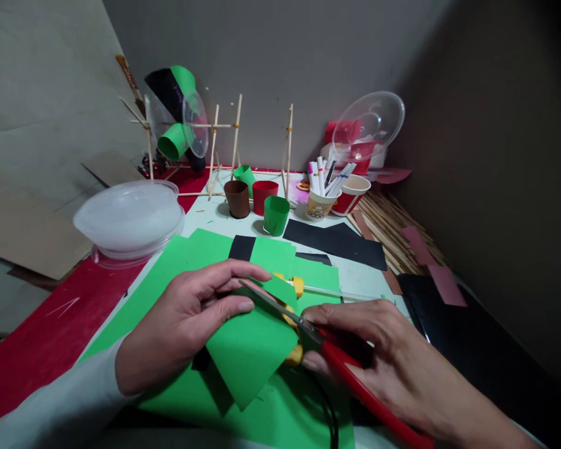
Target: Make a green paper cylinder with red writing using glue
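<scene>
My left hand [191, 308] pinches a piece of green paper [255, 349] between thumb and fingers, tilted above larger green sheets [303, 411]. In my right hand [378, 355] is a pair of scissors [350, 377] with red handles. Their blades lie across the upper part of the green piece, pointing toward my left fingertips. Behind the paper, partly hidden, is a yellow glue gun [295, 354] with a clear glue stick [331, 293] at its back and a black cord [331, 411] running toward me.
Paper cups in green [276, 216], red [264, 196] and brown [237, 199] stand ahead, before a stick frame [236, 131]. Plastic lids [128, 218] are stacked at left. Black paper strips [336, 243], a cup of markers [322, 202] and thin wooden sticks [397, 231] lie toward the right wall.
</scene>
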Available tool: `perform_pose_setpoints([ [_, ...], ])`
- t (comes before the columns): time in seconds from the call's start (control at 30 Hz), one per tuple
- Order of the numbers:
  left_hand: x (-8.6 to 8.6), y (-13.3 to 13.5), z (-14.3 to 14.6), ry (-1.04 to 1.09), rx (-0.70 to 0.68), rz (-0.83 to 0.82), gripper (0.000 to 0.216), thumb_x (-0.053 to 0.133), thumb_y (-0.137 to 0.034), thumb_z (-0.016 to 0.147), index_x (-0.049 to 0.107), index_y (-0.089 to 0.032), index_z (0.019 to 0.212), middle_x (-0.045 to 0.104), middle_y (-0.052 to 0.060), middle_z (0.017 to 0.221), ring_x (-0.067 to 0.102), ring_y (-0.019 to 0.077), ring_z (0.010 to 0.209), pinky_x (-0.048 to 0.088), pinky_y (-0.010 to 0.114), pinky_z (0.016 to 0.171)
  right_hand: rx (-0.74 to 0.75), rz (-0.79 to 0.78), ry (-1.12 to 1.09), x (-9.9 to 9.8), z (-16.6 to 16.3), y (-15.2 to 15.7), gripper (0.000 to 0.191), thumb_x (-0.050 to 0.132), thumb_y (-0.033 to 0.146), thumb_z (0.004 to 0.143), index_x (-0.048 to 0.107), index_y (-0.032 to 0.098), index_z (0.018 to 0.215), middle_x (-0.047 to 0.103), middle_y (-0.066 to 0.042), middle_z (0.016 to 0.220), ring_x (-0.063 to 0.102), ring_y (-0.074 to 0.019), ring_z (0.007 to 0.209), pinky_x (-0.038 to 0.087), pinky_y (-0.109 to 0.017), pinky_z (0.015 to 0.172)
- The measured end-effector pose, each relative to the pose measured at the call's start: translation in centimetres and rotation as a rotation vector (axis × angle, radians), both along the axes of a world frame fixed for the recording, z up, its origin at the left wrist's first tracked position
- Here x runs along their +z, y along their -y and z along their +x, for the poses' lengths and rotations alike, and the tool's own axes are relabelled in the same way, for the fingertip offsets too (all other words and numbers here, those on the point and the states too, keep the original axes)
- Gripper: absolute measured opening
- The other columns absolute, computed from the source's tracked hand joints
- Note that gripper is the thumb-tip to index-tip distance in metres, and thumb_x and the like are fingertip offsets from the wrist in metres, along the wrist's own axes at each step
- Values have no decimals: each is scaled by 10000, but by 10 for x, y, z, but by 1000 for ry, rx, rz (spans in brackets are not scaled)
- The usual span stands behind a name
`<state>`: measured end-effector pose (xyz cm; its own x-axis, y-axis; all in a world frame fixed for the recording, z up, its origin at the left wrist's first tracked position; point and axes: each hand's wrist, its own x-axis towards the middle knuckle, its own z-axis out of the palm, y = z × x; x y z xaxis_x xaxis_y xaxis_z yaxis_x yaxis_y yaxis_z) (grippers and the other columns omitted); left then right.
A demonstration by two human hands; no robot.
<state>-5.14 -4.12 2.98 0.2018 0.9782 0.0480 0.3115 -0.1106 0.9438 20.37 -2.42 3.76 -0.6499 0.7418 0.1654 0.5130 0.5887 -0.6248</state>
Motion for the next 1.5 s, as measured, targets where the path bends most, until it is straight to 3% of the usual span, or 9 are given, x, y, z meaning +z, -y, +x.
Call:
perform_pose_setpoints([
  [0.2,12,-9,-16,-106,141,85,173,716,-405,870,745,-255,952,718,-23,841,598,128,713,443,210,592,-114,-81,-164,7,1,-2,175,701,387,910,707,216,948,662,32,644,561,-111,520,441,-198,504],
  [0.37,22,-25,-50,79,335,76,154,681,-365,910,715,-250,1006,613,-122,652,502,44,568,331,162,477,-352,-83,-337,11,14,-11,197,658,408,935,644,213,958,465,77,577,409,-85,458,366,-209,464],
  [0.53,6,-46,-74,-301,442,176,277,579,-442,942,703,-209,1027,670,-96,783,573,67,668,404,194,552,-458,153,-113,4,33,-28,292,642,378,907,631,180,1121,636,-1,760,579,-157,626,438,-267,598],
  [0.63,-6,-51,-76,-655,398,313,267,535,-415,957,709,-212,941,695,-74,869,605,133,805,473,253,742,-463,296,84,0,40,-36,345,550,343,938,609,134,1206,699,-93,930,642,-232,768,463,-330,685],
  [0.77,-16,-52,-70,-752,358,500,198,611,-375,913,709,-216,980,696,-18,972,570,250,1022,414,402,1002,-569,395,332,0,48,-43,378,501,302,975,576,100,1285,689,-157,1057,649,-290,891,463,-364,727],
  [0.9,-18,-44,-50,-646,182,726,188,627,-342,911,735,-237,1023,687,21,1032,572,270,1011,435,424,938,-643,371,502,1,56,-49,337,474,242,995,581,116,1288,676,-191,1156,634,-325,1039,454,-365,777],
  [1.03,-24,-31,-26,-629,-214,658,343,566,-254,973,660,-300,1300,665,40,1302,546,266,1151,457,402,979,-604,330,547,3,51,-51,287,522,183,972,620,134,1238,704,-179,1122,650,-296,1031,441,-333,785],
  [1.23,-36,-26,-16,-709,-299,629,354,490,-258,1015,636,-295,1335,607,60,1433,521,268,1128,451,464,1002,-431,272,639,7,28,-59,105,626,189,950,694,173,1029,738,-78,929,695,-210,865,482,-281,727],
  [1.5,-39,-25,-9,-698,-256,697,326,489,-217,1000,655,-256,1277,614,104,1405,547,275,1127,451,493,996,-446,313,713,-15,17,-84,280,636,334,991,640,155,1206,674,-82,1185,679,-224,1011,576,-436,879],
])
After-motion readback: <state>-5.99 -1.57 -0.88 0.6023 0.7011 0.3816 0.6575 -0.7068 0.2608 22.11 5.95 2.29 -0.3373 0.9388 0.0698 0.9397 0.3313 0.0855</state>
